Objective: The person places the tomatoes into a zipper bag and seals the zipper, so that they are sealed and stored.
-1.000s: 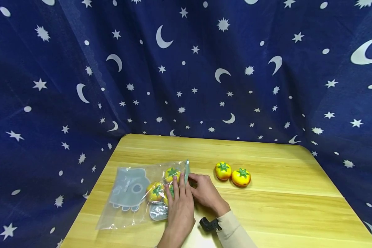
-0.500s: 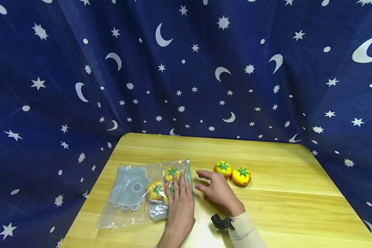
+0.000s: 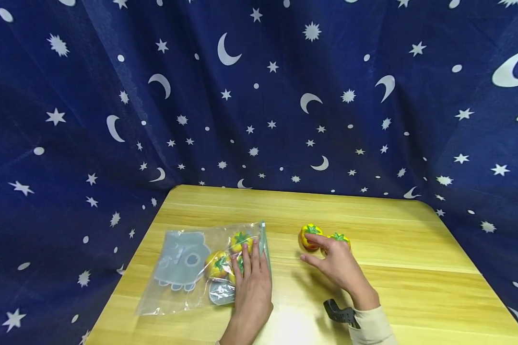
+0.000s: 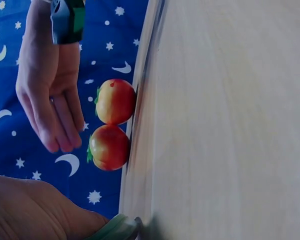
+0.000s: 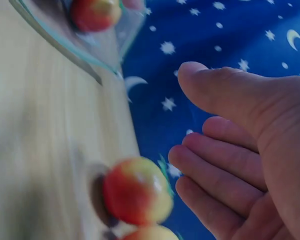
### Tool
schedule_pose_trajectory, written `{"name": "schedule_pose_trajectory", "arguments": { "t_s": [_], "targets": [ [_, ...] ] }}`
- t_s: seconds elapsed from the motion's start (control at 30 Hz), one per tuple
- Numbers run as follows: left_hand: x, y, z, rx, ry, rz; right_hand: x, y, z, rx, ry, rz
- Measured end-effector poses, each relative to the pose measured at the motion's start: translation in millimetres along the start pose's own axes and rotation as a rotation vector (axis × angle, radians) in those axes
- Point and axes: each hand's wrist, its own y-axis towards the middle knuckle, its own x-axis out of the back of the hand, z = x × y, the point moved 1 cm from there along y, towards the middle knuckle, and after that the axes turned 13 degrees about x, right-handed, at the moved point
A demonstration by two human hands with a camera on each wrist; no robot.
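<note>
My left hand [image 3: 253,297] lies with extended fingers on a clear zip bag [image 3: 155,304], near its blue-green zip edge [image 3: 265,244]. Inside the bag sit several yellow-red toy tomatoes [image 3: 217,266] with green leaf tops, partly covered by the fingers. To the right, my right hand [image 3: 341,266] hovers beside two loose toy tomatoes, thumb and fingers spread apart and nothing between them. The left one [image 3: 309,231] shows past the fingertips; the right one [image 3: 340,237] is mostly hidden behind the hand. In the right wrist view a loose tomato [image 5: 137,190] appears just beyond the fingertips.
A pale wooden table [image 3: 393,278] carries everything. The bag bears a grey-blue cartoon print [image 3: 183,261]. A dark blue curtain [image 3: 259,96] with moons and stars hangs behind the table. A black wrist device [image 3: 338,312] sits at the right wrist.
My right hand has left the bag's zip edge and moved right to the two loose toy tomatoes, its fingers spreading. My left hand has stayed on the bag.
</note>
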Motion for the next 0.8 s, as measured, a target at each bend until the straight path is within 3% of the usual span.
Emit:
{"name": "schedule_pose_trajectory", "arguments": {
  "t_s": [0.3, 0.8],
  "targets": [
    [0.5, -0.9, -1.8, -0.019, -0.007, -0.017, 40.4, -18.4, -12.7, -0.068, -0.07, -0.034],
    [1.4, -0.6, -1.4, -0.027, -0.034, -0.005, 75.7, -48.2, -42.1, -0.14, -0.15, -0.033]
  ]
}}
